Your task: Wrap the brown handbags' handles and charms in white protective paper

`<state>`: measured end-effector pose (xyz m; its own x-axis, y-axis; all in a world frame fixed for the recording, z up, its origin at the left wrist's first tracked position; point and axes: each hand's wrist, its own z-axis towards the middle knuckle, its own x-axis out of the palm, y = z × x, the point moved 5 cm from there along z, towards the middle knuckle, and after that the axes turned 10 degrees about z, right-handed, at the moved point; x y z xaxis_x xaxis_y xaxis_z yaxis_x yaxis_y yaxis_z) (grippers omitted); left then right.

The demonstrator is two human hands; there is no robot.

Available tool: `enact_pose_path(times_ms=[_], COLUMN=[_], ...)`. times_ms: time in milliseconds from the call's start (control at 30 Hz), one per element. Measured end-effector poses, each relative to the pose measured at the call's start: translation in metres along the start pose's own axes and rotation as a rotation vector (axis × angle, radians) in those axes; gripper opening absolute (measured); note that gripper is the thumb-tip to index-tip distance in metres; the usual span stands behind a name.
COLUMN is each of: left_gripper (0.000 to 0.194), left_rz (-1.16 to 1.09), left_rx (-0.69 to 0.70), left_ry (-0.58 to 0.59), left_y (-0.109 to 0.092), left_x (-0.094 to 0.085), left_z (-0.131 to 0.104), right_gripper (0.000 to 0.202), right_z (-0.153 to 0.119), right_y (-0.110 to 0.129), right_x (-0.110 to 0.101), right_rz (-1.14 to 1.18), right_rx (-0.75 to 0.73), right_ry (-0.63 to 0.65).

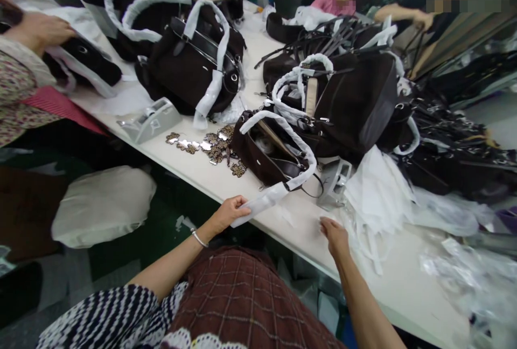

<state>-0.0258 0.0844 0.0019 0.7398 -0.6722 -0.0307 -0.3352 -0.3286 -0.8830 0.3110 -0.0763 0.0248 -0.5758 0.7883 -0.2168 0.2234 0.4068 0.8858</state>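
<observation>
My left hand [230, 213] pinches the loose end of a white wrapping strip [264, 202] at the table's front edge. This strip runs up to the white-wrapped handle [305, 168] of a small dark brown handbag [256, 160], which stands open at the top with pale stuffing inside. My right hand [336, 235] is over the table, right of the strip and apart from it. Its fingers are pressed together; whether anything is between them is too small to make out. Just beyond it stands a grey tape dispenser [335, 179].
White sheets [377, 193] are heaped right of the dispenser, with clear plastic [476, 273] further right. Flower-shaped tags [216, 145] and a second tape dispenser [155, 120] lie left. Larger dark bags [355, 101] stand behind. A co-worker's hand [42, 31] rests on a dark bag at left.
</observation>
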Motion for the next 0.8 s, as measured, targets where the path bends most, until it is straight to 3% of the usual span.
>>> enact_pose_path(times_ms=[67, 133, 200, 300, 500, 667, 800], left_gripper=[0.035, 0.032, 0.031, 0.031, 0.037, 0.029, 0.021], left_rz=[0.022, 0.059, 0.092, 0.13, 0.267, 0.593, 0.75], left_rx=[0.006, 0.031, 0.058, 0.083, 0.132, 0.259, 0.332], left_ry=[-0.019, -0.044, -0.056, -0.073, -0.13, -0.259, -0.287], left_y=[-0.002, -0.007, -0.012, -0.019, -0.031, -0.05, -0.056], left_x=[-0.001, -0.002, -0.003, -0.005, -0.01, -0.015, -0.014], left_z=[0.001, 0.001, -0.001, -0.005, -0.013, -0.023, -0.026], right_gripper=[0.036, 0.035, 0.033, 0.041, 0.016, 0.018, 0.02], right_z=[-0.037, -0.08, -0.117, -0.144, -0.138, -0.133, -0.129], right_y=[0.017, 0.038, 0.058, 0.072, 0.07, 0.069, 0.067], right_x=[0.037, 0.087, 0.134, 0.179, 0.195, 0.202, 0.208], right_rz=[-0.045, -0.104, -0.112, -0.124, -0.319, -0.371, -0.37], right_rx=[-0.026, -0.089, -0.159, -0.247, -0.315, -0.259, -0.178], right_ry=[0.17, 0.417, 0.585, 0.655, 0.506, 0.441, 0.431])
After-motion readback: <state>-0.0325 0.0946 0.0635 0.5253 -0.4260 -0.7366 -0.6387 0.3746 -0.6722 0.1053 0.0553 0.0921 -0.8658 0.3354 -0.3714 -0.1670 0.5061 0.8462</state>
